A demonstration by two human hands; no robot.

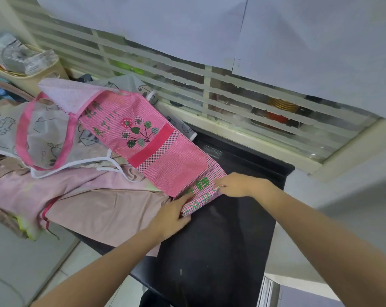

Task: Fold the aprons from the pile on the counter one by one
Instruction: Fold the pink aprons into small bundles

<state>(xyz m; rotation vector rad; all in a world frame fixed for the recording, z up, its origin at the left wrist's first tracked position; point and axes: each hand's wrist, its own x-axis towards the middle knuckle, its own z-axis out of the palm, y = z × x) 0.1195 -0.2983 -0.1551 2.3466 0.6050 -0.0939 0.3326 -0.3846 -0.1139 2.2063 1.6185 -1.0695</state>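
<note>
Two hands meet at frame centre on a black worktop: left hand and right hand both pinch the pink apron's checked hem; its bib stretches toward the upper left.

apron: on counter, running 10 to 4 o'clock
pile: under apron, at 9 o'clock
hands: at apron's 5 o'clock end

apron pile crowding left, black counter seemingly bare
</note>
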